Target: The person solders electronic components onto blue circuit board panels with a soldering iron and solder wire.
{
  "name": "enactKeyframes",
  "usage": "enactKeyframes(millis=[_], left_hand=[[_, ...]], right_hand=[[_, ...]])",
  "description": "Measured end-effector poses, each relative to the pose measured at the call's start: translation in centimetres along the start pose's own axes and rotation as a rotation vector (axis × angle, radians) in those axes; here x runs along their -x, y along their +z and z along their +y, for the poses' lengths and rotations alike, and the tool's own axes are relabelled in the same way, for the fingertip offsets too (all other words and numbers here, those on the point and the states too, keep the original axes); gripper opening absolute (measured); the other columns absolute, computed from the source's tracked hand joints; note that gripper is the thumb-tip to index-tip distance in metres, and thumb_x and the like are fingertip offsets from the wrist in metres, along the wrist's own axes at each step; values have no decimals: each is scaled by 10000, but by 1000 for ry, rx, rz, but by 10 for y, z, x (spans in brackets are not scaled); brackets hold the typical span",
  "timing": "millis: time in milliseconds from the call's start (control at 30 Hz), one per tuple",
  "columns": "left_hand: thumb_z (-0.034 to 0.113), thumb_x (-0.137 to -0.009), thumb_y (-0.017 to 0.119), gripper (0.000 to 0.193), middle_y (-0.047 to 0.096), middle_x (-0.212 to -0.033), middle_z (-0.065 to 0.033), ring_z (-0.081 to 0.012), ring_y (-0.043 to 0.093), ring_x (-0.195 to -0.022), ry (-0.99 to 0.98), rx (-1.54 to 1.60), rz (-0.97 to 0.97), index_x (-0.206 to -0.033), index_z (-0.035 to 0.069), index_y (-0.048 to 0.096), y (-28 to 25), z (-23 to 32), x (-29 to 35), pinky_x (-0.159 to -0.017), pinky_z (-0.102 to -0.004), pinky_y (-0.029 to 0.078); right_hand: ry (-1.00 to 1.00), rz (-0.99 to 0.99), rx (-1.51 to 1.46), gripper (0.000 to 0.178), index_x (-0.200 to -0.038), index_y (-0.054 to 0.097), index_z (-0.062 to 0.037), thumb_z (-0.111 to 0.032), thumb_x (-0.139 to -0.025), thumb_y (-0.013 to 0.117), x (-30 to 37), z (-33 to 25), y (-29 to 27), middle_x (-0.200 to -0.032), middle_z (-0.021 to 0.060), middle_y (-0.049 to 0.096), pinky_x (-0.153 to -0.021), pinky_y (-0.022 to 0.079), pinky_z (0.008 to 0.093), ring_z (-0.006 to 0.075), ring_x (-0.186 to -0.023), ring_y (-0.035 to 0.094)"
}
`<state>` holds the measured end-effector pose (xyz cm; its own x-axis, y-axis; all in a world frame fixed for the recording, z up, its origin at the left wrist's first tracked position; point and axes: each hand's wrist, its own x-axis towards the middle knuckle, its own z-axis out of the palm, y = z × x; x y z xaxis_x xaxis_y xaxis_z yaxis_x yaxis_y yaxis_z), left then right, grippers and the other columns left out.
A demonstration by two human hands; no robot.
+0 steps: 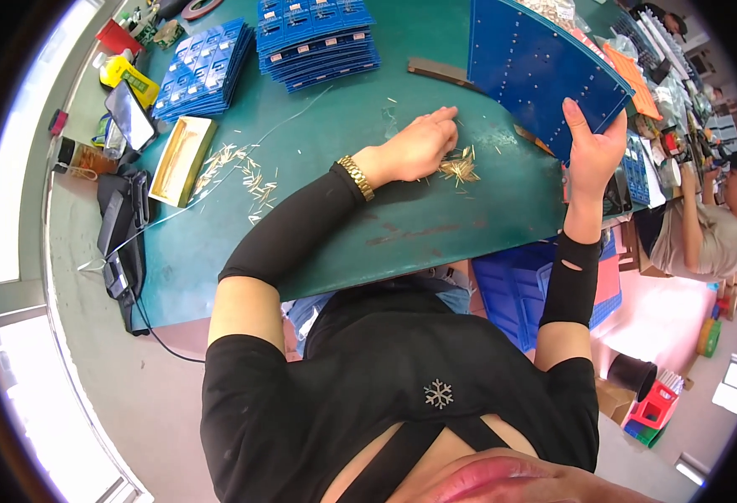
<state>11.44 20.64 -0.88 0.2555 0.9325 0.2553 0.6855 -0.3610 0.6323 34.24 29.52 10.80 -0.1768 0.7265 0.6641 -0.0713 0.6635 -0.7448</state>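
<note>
My right hand (596, 155) grips the lower right edge of a blue circuit board panel (536, 75), holding it tilted up over the table with the thumb on its face. Small holes and light specks dot the panel. On the green tabletop rests my left hand (419, 147), its fingers curled together beside a small pile of thin brass-coloured pins (461, 168). Whatever lies between those fingertips is hidden. More loose pins (255, 180) are scattered to the left, next to an open shallow box (182, 159).
Stacks of blue panels (318, 46) stand at the back left. A phone (130, 116), a yellow bottle (129, 80) and a black bag (121, 226) line the left side. An orange tray (633, 80) and blue crate (511, 289) are right. Another person (704, 226) sits farther right.
</note>
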Motion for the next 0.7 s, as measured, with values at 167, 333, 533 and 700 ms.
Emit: enactKeyframes(millis=[167,333,533,700], left_hand=[[177,-970,486,160,349,-1481,-303,-488,207,-1433,-257,-40,176,-1003,32,545,-21,-23,-14,-1150,-578,193],[158,-959,491,163,307,-1474,-360,-528,189,-1421,25,-26,-31,-1025,16,535,27,15,-18,-1147,-584,211],[130,-957,494,139,363,-1444,-360,-493,238,-1419,24,-81,57,-1014,18,554,-21,-9,9,-1153,-550,233],[175,-957,500,162,263,-1498,-366,-534,198,-1416,-70,-173,32,-1026,40,558,-7,-13,3,-1155,-575,202]], right_hand=[[-25,10,-3,390,-1175,575,9,-62,-844,768,-1,2,0,-1066,62,660,-845,503,256,117,-914,626],[-16,-6,-13,380,-1158,579,6,-62,-838,774,0,4,2,-1059,59,658,-850,501,260,120,-916,623],[-29,5,28,369,-1136,580,2,-51,-830,778,-1,5,2,-1045,59,656,-843,501,261,118,-900,621],[-42,28,-37,361,-1127,585,1,-51,-828,780,-2,9,11,-1038,54,657,-832,500,258,121,-898,620]])
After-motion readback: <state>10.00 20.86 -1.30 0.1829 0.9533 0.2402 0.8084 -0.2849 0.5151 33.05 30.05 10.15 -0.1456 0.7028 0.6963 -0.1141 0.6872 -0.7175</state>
